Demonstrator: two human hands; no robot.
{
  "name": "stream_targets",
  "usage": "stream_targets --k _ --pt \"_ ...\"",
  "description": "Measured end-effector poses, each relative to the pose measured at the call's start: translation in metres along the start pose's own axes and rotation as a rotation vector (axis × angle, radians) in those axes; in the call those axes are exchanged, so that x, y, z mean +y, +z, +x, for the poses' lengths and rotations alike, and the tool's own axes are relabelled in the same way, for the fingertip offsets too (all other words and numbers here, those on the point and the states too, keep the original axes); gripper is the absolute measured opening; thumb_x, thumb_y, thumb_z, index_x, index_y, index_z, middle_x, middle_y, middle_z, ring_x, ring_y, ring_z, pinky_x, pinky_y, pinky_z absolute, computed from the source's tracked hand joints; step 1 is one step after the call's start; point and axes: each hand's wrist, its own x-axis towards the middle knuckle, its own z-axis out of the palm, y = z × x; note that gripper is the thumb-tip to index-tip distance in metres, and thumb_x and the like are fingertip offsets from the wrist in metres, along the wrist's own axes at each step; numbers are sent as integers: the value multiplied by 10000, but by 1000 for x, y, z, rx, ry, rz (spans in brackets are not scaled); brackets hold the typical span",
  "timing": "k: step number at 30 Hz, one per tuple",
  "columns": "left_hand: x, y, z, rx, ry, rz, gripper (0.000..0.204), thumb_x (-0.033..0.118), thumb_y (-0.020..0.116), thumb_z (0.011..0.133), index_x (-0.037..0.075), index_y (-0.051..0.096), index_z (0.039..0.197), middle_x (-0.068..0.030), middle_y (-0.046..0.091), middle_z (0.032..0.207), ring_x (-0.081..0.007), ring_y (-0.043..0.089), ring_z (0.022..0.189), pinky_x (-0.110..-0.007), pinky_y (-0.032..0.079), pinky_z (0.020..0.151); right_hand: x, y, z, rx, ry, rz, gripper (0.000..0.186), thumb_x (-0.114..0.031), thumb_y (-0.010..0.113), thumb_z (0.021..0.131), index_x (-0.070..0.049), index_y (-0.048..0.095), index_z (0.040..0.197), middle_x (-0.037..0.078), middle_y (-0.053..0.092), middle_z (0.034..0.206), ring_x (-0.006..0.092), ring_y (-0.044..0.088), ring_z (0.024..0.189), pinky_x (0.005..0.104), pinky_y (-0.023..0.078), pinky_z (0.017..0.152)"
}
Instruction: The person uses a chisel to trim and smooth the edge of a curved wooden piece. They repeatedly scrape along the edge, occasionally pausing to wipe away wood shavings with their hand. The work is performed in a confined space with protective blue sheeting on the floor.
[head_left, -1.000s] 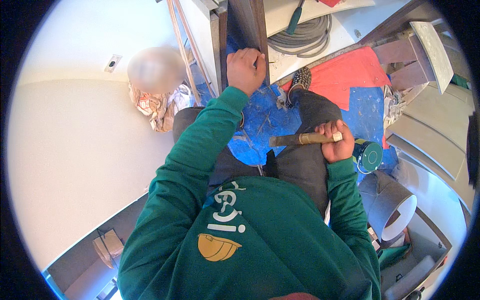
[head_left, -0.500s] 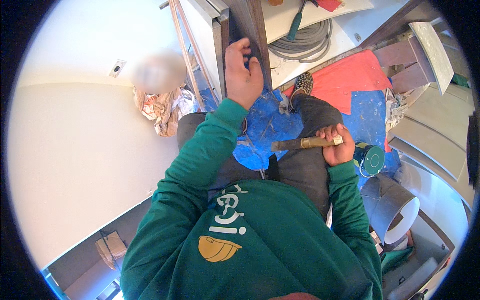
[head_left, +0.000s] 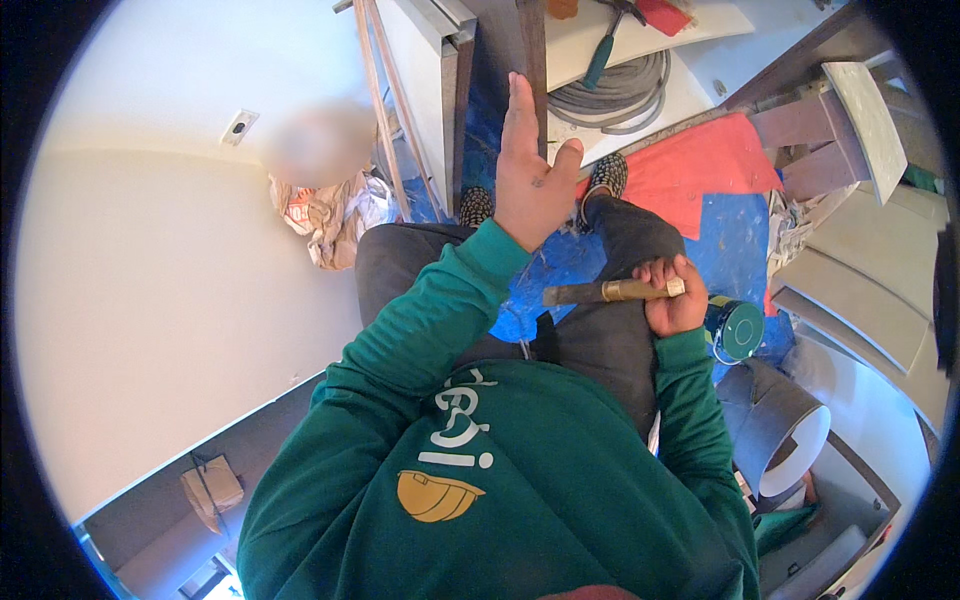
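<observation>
My left hand (head_left: 538, 190) is raised with its fingers stretched out and the thumb apart, holding nothing. Its fingertips overlap the edge of a dark wooden panel (head_left: 495, 75); whether they touch it I cannot tell. My right hand (head_left: 682, 308) is closed around the handle of a chisel (head_left: 578, 294), held level over my right thigh. The chisel's flat blade points left, and a brass-coloured collar joins it to the handle.
Blue sheeting (head_left: 728, 235) and a red cloth (head_left: 690, 165) cover the floor. A green paint bucket (head_left: 738, 330) stands right of my knee. On a white shelf lie a hammer (head_left: 602, 58) and coiled grey hose (head_left: 635, 95). Crumpled paper (head_left: 335, 220) sits by the left wall.
My left hand has moved right, and its fingers have straightened from a curled pose. My right hand holds the chisel almost unmoved. The view has shifted slightly.
</observation>
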Motion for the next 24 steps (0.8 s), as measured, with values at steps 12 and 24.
stream_targets --k 12,24 --pt "7 -24 -3 124 68 162 538 107 649 907 -17 469 1398 -226 468 1442 -302 440 1360 -356 329 1129 1 -4 -1 11 5 -63 284 -255 537 974 -88 526 745 93 523 660 289 533 770 475 417 858" --pt "-91 -52 -150 105 -890 -295 185 182 598 954 4 611 905 -65 622 781 -154 589 731 -326 498 659 6 36 1 10 -40 -231 259 -213 564 944 -59 536 738 106 543 679 276 536 763 461 430 856"
